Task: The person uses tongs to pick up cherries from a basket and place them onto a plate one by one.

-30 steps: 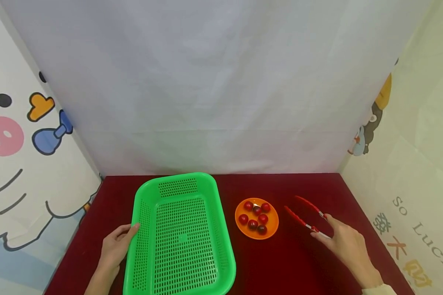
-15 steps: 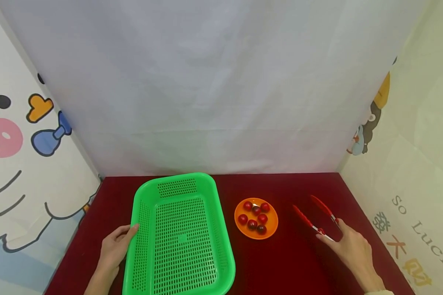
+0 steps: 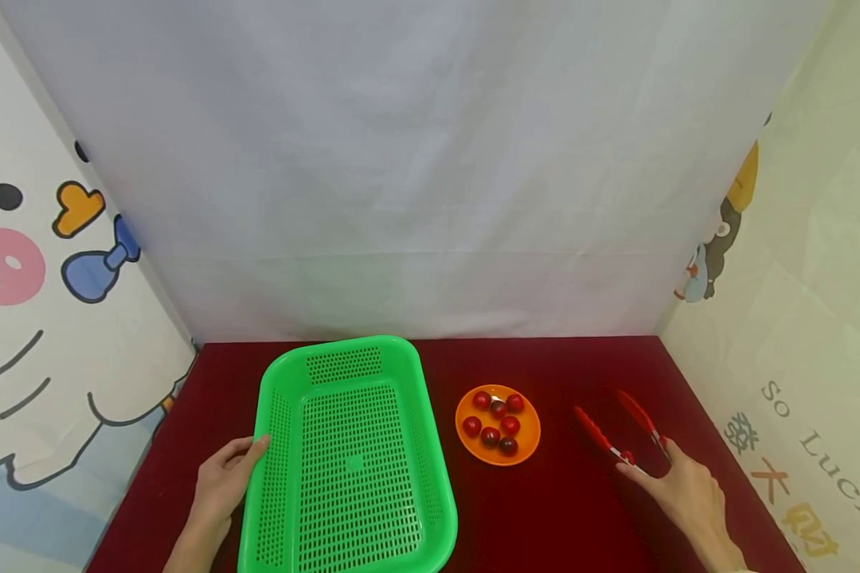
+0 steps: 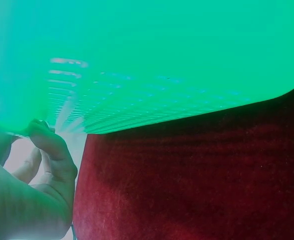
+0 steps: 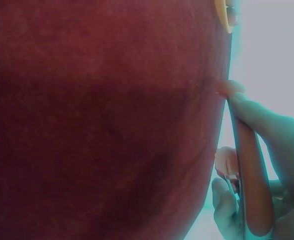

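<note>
A green mesh basket (image 3: 354,509) lies on the left half of the dark red cloth. My left hand (image 3: 218,485) grips its left rim, thumb on top; the left wrist view shows curled fingers (image 4: 57,147) against the basket's underside. At the right, my right hand (image 3: 688,489) holds red-tipped tongs (image 3: 593,428) by their metal arms, with the two tips spread apart and nothing between them. An orange plate (image 3: 476,454) carrying several small round red fruits (image 3: 510,426) stands between basket and tongs. In the right wrist view a tongs arm (image 5: 251,175) lies along my thumb.
The dark red cloth (image 3: 545,517) covers the table. A pale curtain (image 3: 430,199) rises behind its far edge, and printed cloth walls (image 3: 795,358) close off both sides.
My right hand has moved right with the tongs, away from the plate, and the tongs' tips have spread wider. The left hand, basket and plate have stayed put.
</note>
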Tool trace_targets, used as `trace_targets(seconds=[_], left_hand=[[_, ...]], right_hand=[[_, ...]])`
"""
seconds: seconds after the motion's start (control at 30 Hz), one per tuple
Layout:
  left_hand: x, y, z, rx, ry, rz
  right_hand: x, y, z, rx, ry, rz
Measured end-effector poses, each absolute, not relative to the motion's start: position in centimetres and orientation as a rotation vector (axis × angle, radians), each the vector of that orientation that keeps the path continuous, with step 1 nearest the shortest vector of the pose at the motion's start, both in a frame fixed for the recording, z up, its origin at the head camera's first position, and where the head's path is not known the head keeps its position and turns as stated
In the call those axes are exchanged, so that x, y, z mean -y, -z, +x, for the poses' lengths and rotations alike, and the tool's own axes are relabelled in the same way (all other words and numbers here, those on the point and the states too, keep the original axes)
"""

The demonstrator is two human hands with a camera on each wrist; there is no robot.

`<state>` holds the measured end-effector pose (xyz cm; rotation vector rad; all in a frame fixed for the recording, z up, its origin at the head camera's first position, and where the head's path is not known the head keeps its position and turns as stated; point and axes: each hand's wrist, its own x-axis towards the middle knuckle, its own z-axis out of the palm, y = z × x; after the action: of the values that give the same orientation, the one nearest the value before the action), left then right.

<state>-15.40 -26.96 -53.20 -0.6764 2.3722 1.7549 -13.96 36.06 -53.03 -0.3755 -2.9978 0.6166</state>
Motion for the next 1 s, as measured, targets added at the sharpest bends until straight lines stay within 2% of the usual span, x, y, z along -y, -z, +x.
trace_targets(seconds=[1.0], left_hand=[[27.2,53.0,-15.5,-2.410,-1.686,-0.654]], right_hand=[[-35.9,54.6,-13.7,3.060,-0.700,-0.512]])
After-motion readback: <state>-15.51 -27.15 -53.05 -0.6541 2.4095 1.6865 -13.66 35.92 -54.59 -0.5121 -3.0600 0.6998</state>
